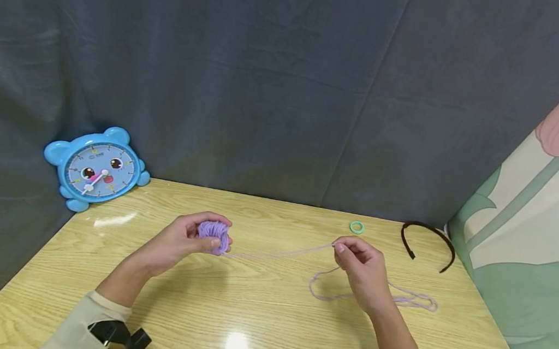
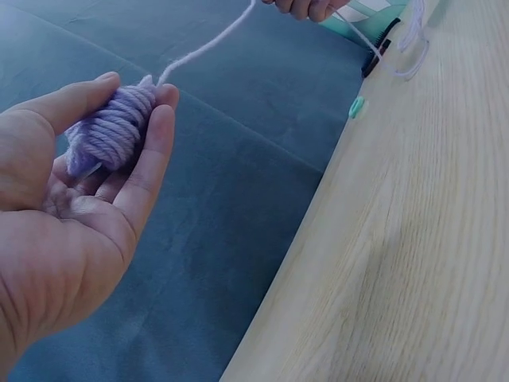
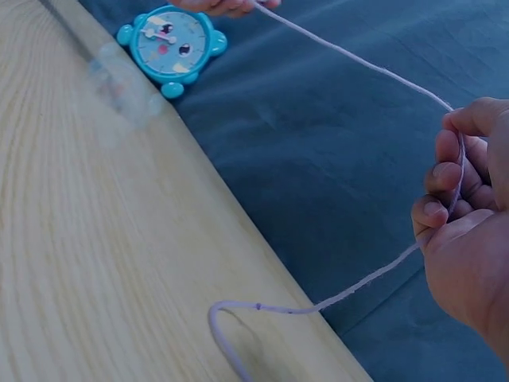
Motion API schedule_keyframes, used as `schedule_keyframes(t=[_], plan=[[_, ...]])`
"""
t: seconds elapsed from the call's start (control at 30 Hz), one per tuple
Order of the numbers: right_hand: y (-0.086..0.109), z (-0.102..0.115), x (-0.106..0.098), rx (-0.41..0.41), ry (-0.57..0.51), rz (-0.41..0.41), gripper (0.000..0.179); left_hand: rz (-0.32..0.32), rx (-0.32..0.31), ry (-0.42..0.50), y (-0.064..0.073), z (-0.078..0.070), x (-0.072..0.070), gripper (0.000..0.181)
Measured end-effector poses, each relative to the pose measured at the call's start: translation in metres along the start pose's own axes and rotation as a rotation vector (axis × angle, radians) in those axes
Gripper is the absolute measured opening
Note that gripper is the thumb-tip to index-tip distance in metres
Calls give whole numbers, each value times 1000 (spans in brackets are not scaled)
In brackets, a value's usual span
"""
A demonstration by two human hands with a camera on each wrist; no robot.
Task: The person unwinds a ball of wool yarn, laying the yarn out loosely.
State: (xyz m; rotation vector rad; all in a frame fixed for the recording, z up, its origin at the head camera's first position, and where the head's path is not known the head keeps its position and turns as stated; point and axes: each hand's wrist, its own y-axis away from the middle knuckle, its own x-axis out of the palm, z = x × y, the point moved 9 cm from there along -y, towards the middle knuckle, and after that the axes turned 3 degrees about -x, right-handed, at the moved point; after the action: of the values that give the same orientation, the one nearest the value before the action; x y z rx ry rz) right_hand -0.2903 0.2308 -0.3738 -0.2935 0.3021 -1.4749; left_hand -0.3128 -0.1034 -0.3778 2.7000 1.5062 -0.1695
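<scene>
purple loose yarn [image 1: 405,300] lies at four o'clock from the right hand [image 1: 363,266]; i see that hand pinching the strand [image 3: 382,70], probably to hold it clear, while the left hand [image 1: 183,241] grips the yarn ball [image 1: 213,229] at nine. farther: ring [image 1: 356,232] at twelve, headband [image 1: 428,227] at two, clock [image 1: 102,171] toward ten.

At the right edge, a right hand [image 3: 473,239] pinches pale purple yarn [image 3: 358,60], which stretches to a left hand [image 3: 219,6] at the top and curves over a wooden table [image 3: 103,231], lower left. Upper left: a blue cartoon-faced clock [image 3: 172,49].
</scene>
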Motion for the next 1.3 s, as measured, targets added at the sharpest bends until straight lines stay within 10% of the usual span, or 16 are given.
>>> schedule_keyframes(t=[1.3], plan=[[1, 37, -76, -171, -341, -155, 28, -29, -25, -23, -1, 5, -9, 44]])
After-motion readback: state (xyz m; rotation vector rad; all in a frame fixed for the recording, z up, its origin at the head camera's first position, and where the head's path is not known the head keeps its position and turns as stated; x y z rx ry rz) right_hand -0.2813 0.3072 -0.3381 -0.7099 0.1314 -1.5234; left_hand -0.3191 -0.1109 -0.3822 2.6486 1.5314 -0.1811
